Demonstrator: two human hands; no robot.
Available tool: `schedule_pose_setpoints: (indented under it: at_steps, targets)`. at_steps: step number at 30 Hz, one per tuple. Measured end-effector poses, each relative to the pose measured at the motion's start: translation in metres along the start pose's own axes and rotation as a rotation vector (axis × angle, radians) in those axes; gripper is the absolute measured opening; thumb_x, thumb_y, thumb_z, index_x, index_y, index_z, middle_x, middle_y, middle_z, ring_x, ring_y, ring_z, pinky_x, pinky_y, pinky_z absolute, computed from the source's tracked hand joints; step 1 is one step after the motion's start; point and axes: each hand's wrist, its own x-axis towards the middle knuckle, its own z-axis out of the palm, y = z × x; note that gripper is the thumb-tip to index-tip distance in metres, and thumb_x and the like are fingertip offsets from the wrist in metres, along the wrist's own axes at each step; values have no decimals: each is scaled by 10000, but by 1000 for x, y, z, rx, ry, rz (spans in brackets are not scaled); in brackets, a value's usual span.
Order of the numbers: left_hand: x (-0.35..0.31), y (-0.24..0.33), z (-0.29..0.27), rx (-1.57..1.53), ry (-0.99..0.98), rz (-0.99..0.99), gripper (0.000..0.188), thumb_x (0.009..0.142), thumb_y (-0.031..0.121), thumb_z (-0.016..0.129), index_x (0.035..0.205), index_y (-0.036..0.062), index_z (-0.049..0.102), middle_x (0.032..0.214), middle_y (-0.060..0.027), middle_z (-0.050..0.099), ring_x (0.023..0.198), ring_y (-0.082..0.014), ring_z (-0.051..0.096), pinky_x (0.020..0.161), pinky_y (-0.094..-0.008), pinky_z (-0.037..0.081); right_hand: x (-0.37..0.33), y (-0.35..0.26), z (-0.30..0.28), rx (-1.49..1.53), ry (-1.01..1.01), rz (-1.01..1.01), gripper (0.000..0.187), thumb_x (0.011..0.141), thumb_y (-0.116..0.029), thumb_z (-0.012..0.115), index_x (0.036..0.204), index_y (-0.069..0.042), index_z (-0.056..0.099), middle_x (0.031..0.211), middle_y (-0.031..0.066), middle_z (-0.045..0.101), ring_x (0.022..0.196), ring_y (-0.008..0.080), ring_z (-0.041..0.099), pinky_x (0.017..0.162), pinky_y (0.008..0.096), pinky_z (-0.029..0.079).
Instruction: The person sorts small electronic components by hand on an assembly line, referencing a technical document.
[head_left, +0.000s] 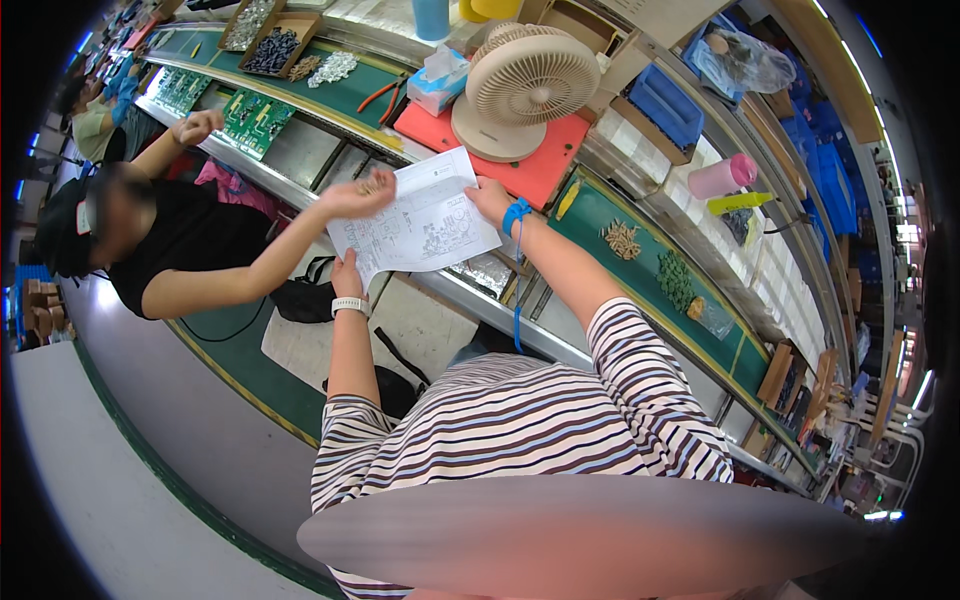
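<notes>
A white paper sheet (425, 225) with printed line drawings is stretched between my two hands above the workbench edge. My left hand (349, 275), below a white wristwatch, grips its lower left edge. At its upper right edge, my right hand (490, 203) pinches the paper; a blue band circles that wrist. A co-worker's hand (362, 196), fingers curled over small tan pieces, hovers over the sheet's left part and hides some of it. Behind the paper, a beige desk fan (530, 80) stands on a red mat (545, 160).
Green circuit boards (255, 122) lie left on the bench beside the co-worker in black. Beyond are orange-handled pliers (380, 97), a tissue box (438, 82) and trays of small parts (283, 45). Loose tan parts (621, 240) and green parts (677, 280) are piled to the right, near a pink bottle (722, 176).
</notes>
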Motion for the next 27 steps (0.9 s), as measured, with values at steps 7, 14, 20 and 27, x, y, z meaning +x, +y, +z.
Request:
schedule_pose_setpoints:
  at_steps: [7,14,20,27]
  targets:
    - [-1,-7,-1,171,101,134,308,794,139,516,1063,-4,472,1007,-86,550,872,-180,543,737,-299,438,-3,1,0,2,-18,-61,233,798,-84,490,994,37,529,854,96,592,734,156,558,662,276,436]
    - [-10,4,3,184,50,153,334,791,154,515,1082,-6,472,1009,-84,548,861,-175,538,723,-278,433,-26,-18,-5,-32,16,-58,243,787,-98,507,994,24,546,858,93,601,738,141,559,666,273,430]
    - [-19,5,8,233,-11,66,274,814,132,494,1045,-17,503,973,-88,568,822,-162,547,711,-268,431,-43,-8,-14,16,76,-54,218,742,-132,543,903,11,577,792,133,613,699,201,585,633,310,435]
    - [-42,-17,25,252,-164,-38,270,826,109,470,1056,-34,474,984,-88,563,837,-177,550,734,-280,432,-93,26,-59,292,51,157,217,783,-107,519,959,19,548,832,63,593,703,123,545,637,265,431]
